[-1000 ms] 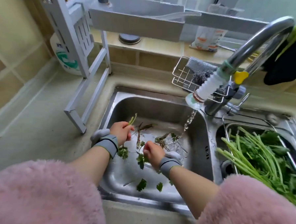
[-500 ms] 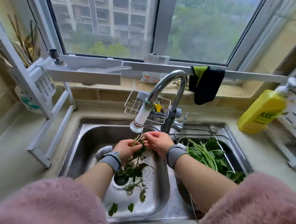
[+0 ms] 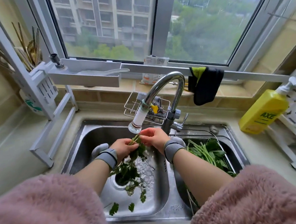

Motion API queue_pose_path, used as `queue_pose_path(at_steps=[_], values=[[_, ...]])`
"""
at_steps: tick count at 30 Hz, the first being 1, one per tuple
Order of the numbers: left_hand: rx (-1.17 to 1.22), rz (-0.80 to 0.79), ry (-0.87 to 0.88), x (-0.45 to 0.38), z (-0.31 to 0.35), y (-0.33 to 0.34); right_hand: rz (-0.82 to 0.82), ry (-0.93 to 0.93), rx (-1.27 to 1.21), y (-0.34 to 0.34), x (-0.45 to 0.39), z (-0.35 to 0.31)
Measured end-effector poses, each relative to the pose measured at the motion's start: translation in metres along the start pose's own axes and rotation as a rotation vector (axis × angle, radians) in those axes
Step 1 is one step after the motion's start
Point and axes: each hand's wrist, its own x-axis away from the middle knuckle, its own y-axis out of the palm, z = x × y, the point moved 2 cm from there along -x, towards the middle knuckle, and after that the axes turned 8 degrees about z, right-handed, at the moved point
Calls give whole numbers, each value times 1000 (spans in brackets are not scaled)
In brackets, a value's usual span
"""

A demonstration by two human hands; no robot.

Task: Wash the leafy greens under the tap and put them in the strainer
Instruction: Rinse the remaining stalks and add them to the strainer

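left hand (image 3: 124, 146) and right hand (image 3: 153, 139) both grasping stems of small dark green leafy bunch (image 3: 129, 169), held just under white nozzle of curved chrome tap (image 3: 160, 92), water running. leaves hang down over drain of left stainless steel sink basin (image 3: 87, 142). two loose green leaves (image 3: 114, 208) lie on basin floor. right basin holds wire strainer (image 3: 213, 137) with pile of washed long-stemmed greens (image 3: 207, 153). yellow plastic detergent bottle (image 3: 262, 112) on counter at right.
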Motion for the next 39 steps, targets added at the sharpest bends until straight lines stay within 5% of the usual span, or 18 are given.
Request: queue_pose_path(at_steps=[12, 20, 28, 39], values=[[-87, 48, -30, -2, -4, -11, 42, -27, -12, 3, -8, -4], [141, 107, -14, -4, 4, -12, 47, -39, 17, -1, -10, -7], [-59, 187, 92, -5, 12, -1, -12, -34, -15, 1, -9, -8], [-62, 152, 51, -9, 10, -12, -37, -100, 263, -3, -11, -4]])
